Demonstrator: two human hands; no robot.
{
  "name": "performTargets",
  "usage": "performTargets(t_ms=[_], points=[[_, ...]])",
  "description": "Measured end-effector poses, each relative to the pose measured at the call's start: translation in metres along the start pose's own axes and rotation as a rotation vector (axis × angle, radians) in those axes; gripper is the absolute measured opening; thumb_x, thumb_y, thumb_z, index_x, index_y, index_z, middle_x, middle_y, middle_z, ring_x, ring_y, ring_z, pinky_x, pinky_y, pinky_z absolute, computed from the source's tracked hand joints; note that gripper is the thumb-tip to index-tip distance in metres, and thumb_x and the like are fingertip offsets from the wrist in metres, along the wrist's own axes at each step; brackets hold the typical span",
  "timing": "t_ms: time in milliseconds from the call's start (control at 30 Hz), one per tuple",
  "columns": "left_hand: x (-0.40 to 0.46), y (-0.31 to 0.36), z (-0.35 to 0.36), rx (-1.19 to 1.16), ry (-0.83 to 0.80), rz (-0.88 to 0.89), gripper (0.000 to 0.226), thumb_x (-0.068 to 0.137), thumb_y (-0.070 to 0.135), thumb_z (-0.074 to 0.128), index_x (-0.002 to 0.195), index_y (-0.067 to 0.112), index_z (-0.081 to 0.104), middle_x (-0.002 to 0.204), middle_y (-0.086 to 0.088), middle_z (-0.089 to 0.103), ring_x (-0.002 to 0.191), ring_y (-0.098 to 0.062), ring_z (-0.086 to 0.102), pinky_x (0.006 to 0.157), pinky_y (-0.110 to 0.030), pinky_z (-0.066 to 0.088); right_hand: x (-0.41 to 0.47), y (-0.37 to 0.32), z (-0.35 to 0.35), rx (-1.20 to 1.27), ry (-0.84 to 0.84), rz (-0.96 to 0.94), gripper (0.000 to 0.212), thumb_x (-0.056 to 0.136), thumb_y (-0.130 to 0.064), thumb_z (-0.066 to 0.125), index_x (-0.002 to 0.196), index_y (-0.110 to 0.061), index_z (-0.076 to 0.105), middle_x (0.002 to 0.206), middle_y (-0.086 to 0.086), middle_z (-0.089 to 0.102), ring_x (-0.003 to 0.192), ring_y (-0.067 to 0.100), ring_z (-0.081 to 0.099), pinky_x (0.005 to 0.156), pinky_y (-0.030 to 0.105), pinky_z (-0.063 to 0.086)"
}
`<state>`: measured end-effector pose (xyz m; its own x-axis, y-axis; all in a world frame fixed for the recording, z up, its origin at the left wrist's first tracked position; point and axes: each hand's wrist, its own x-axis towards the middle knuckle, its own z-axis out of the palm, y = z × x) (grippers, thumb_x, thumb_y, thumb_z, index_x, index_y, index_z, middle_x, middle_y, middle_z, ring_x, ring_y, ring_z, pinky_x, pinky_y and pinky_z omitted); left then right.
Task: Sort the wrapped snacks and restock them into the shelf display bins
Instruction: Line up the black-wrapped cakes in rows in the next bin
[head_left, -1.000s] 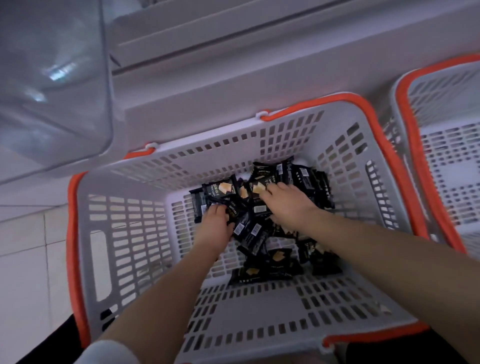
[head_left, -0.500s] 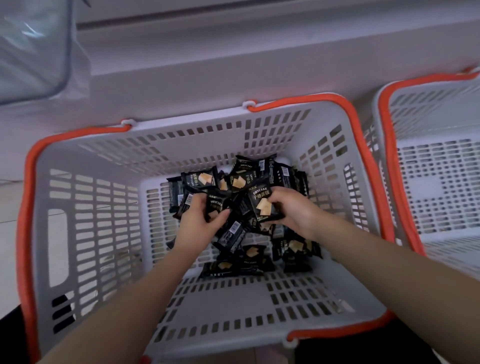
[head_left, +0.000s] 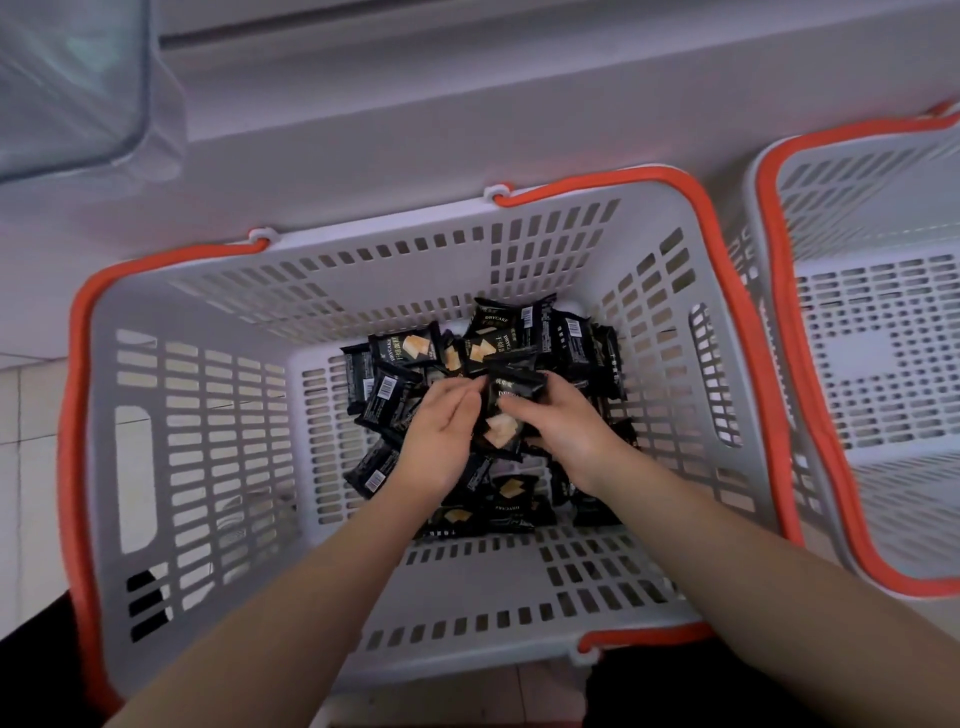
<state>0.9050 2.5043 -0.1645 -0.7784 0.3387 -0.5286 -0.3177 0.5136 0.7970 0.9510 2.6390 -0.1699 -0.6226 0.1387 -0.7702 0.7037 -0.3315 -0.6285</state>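
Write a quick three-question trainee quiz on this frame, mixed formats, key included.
1. True or false: the snack packs lie in the grey basket with the orange rim.
2. Which hand grips the black pack lifted above the pile? A) left hand B) right hand C) neither
3. Fill in: the second basket stands to the ___ of the one being emptied.

Key: 1 true; 2 B; 3 right.
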Motion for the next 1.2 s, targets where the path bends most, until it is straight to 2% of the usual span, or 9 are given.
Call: performTargets(t_ms=[133, 233, 500, 767, 867, 933, 1033, 1100, 1200], points=[[0.003, -0.029, -0.005, 0.308, 0.059, -0.002, 0.030, 0.097, 0.017, 0.044, 0.123, 0.012, 0.057, 0.122, -0.001, 0.050, 0.107, -0.010, 0.050, 0.090, -0.016, 0.034, 0.005, 0.008, -0.009, 0.026, 0.088, 0.047, 0.023, 0.086, -0.017, 0.064, 0.108, -0.023, 0.057, 0.114, 0.000, 0.063, 0.104, 0.015, 0.058, 0.091, 0.034, 0.045], [0.004, -0.053, -0.005, 0.561, -0.009, -0.096, 0.034, 0.095, 0.019, 0.049, 0.127, 0.007, 0.050, 0.128, -0.010, 0.045, 0.113, -0.023, 0.051, 0.092, -0.027, 0.040, 0.007, 0.014, -0.015, 0.122, 0.112, 0.109, 0.026, 0.088, -0.015, 0.062, 0.111, -0.024, 0.057, 0.108, -0.005, 0.062, 0.094, 0.008, 0.056, 0.083, 0.031, 0.038], [0.001, -0.060, 0.019, 0.953, -0.068, -0.106, 0.047, 0.092, 0.039, 0.051, 0.129, 0.011, 0.044, 0.130, -0.008, 0.035, 0.099, -0.029, 0.058, 0.080, -0.039, 0.051, 0.011, 0.021, -0.016, 0.178, 0.143, 0.147, 0.012, 0.087, -0.018, 0.061, 0.093, -0.029, 0.059, 0.098, -0.006, 0.063, 0.092, 0.012, 0.057, 0.086, 0.035, 0.043], [0.008, -0.036, 0.000, 0.471, -0.039, -0.262, 0.034, 0.089, 0.023, 0.061, 0.117, 0.005, 0.054, 0.116, -0.013, 0.059, 0.088, -0.022, 0.057, 0.077, -0.031, 0.046, -0.002, 0.005, -0.018, 0.196, 0.112, 0.108, 0.018, 0.086, -0.020, 0.062, 0.104, -0.024, 0.064, 0.106, 0.001, 0.067, 0.105, 0.023, 0.060, 0.098, 0.045, 0.044], [0.000, -0.011, -0.016, 0.266, -0.022, -0.259, 0.035, 0.095, 0.023, 0.052, 0.126, 0.006, 0.051, 0.117, -0.006, 0.059, 0.100, -0.022, 0.057, 0.085, -0.028, 0.042, -0.019, -0.010, -0.023, 0.227, 0.147, 0.052, 0.012, 0.085, -0.020, 0.062, 0.094, -0.027, 0.065, 0.101, 0.000, 0.068, 0.107, 0.026, 0.060, 0.099, 0.046, 0.044], [-0.010, 0.012, -0.027, -0.008, -0.011, -0.278, 0.029, 0.098, 0.021, 0.044, 0.122, 0.011, 0.057, 0.107, 0.001, 0.065, 0.099, -0.021, 0.060, 0.089, -0.033, 0.045, -0.036, -0.022, -0.026, 0.248, 0.160, -0.001, 0.011, 0.086, -0.018, 0.062, 0.092, -0.028, 0.065, 0.101, 0.000, 0.068, 0.105, 0.025, 0.060, 0.094, 0.043, 0.046], [-0.037, 0.053, -0.039, -0.414, -0.040, -0.299, 0.030, 0.093, 0.040, 0.047, 0.103, 0.019, 0.065, 0.087, 0.003, 0.070, 0.080, -0.014, 0.064, 0.071, -0.029, 0.048, -0.066, -0.047, -0.025, 0.270, 0.140, -0.100, 0.013, 0.088, -0.016, 0.058, 0.098, -0.022, 0.064, 0.094, 0.001, 0.070, 0.090, 0.020, 0.064, 0.080, 0.035, 0.048], [-0.057, 0.075, -0.045, -0.561, -0.146, -0.210, 0.043, 0.078, 0.053, 0.054, 0.098, 0.015, 0.053, 0.071, 0.005, 0.060, 0.056, -0.009, 0.052, 0.053, -0.021, 0.040, -0.087, -0.067, -0.020, 0.287, 0.112, -0.161, 0.016, 0.090, -0.015, 0.056, 0.105, -0.016, 0.062, 0.090, 0.002, 0.069, 0.080, 0.019, 0.063, 0.075, 0.034, 0.049], [-0.085, 0.102, -0.056, -0.818, -0.231, -0.115, 0.035, 0.072, 0.036, 0.059, 0.089, 0.013, 0.038, 0.063, 0.001, 0.047, 0.045, -0.010, 0.039, 0.042, -0.019, 0.033, -0.123, -0.094, -0.008, 0.295, 0.031, -0.236, 0.021, 0.091, -0.011, 0.047, 0.110, -0.009, 0.056, 0.089, 0.005, 0.064, 0.078, 0.018, 0.059, 0.072, 0.032, 0.047]])
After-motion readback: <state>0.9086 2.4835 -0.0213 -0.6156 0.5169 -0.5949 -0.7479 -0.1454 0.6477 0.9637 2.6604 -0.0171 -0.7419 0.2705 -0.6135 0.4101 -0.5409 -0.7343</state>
